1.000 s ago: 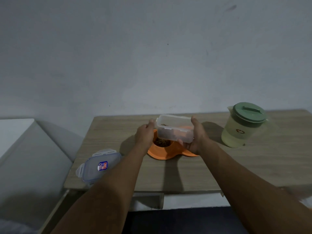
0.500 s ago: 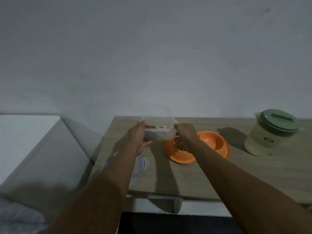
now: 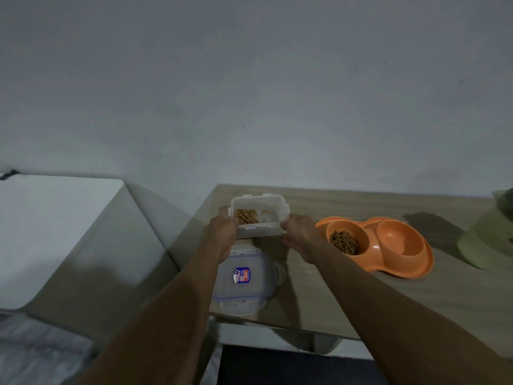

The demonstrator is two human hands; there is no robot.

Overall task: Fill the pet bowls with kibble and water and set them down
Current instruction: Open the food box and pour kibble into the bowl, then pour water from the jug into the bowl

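kibble container (image 3: 258, 216) at the left end of the desk (image 3: 333, 298), left hand (image 3: 223, 234) and right hand (image 3: 299, 236) fingers (image 3: 287, 223) clamped on its sides; orange bowl (image 3: 402, 263) holds kibble in one well.

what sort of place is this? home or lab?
Probably a room in a home, not a lab: a wood-grain table against a bare painted wall, an orange double pet bowl with kibble in one well, and a clip-lock kibble tub. Which room cannot be told.
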